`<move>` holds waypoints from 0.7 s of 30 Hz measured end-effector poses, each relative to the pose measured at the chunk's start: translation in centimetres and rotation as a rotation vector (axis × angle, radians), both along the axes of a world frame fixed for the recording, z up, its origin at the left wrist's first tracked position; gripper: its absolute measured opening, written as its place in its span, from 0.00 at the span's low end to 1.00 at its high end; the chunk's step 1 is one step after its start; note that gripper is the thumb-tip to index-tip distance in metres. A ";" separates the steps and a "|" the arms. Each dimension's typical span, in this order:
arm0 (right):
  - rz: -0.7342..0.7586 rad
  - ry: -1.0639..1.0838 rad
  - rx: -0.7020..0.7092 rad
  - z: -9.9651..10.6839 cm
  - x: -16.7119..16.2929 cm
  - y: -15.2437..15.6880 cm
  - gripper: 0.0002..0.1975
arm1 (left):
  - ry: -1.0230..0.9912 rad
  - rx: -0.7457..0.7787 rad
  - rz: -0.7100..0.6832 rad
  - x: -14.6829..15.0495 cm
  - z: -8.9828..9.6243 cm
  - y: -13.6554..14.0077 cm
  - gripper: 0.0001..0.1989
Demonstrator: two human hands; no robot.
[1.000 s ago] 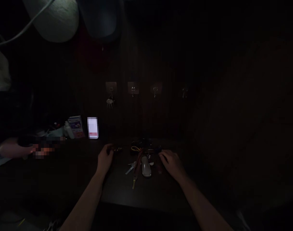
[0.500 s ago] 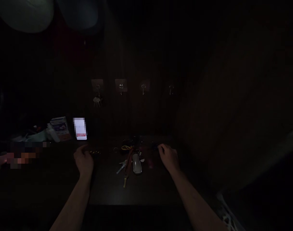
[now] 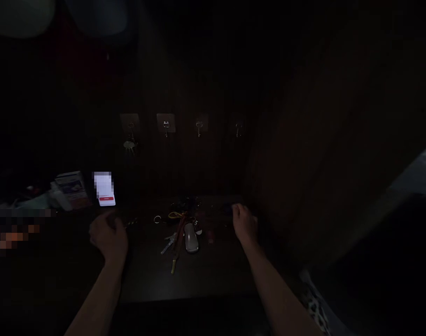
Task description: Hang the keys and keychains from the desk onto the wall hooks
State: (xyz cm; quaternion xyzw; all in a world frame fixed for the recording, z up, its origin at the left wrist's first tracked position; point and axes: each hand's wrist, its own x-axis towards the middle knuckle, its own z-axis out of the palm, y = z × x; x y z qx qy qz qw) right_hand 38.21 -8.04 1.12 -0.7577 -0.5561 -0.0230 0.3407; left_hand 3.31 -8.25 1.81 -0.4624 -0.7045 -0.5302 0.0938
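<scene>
A heap of metal keys (image 3: 179, 228) with a grey oval fob (image 3: 191, 237) lies on the dark tabletop (image 3: 206, 275) between the loosely curled left hand (image 3: 108, 235) and right hand (image 3: 245, 223); whether either grips anything, I cannot tell.

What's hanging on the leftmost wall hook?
A small bunch of keys hangs from the leftmost hook. The other three hooks look bare. It is too dark to count the keys.

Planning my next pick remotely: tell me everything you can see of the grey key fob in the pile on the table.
The grey key fob is a smooth, rounded oblong, plastic by its look, lying flat on the dark table with its long side running away from the camera. It sits in the key pile, against a reddish strap. Neither hand touches it. The dim light hides any buttons.
</scene>
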 end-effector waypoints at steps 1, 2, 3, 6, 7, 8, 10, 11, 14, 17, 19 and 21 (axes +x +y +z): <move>-0.006 0.046 0.043 0.0 0.1 0.0 0.18 | 0.073 0.056 -0.022 0.4 0.2 -0.2 0.14; -0.009 0.100 0.093 0.0 0.2 0.0 0.18 | 0.155 0.111 -0.049 0.8 0.3 -0.3 0.13; -0.005 0.158 0.145 0.0 0.4 0.1 0.19 | 0.231 0.158 -0.093 1.2 0.3 -0.4 0.12; 0.013 0.324 0.287 -0.1 0.7 0.2 0.19 | 0.397 0.195 -0.299 2.6 0.0 -0.5 0.11; 0.016 0.362 0.320 -0.1 0.8 0.3 0.18 | 0.436 0.173 -0.379 3.1 -0.2 -0.5 0.11; 0.017 0.387 0.342 -0.2 0.9 0.3 0.18 | 0.469 0.139 -0.462 3.5 -0.5 -0.4 0.11; 0.034 0.405 0.357 -0.4 1.2 0.5 0.17 | 0.524 0.049 -0.613 4.2 -0.9 -0.1 0.12; 0.048 0.399 0.348 -0.5 1.2 0.6 0.17 | 0.541 0.003 -0.668 4.5 -1.1 0.1 0.13; 0.100 0.368 0.279 -0.7 1.5 0.7 0.19 | 0.536 -0.111 -0.723 4.6 -1.4 1.0 0.14; 0.188 0.356 0.150 -0.9 1.4 0.8 0.23 | 0.468 -0.196 -0.680 4.2 -1.7 1.8 0.14; 0.236 0.329 0.057 -1.0 1.4 0.7 0.25 | 0.431 -0.248 -0.652 3.9 -2.0 2.2 0.15; 0.227 0.283 -0.001 -0.9 1.4 0.6 0.24 | 0.418 -0.286 -0.644 3.8 -2.2 2.4 0.15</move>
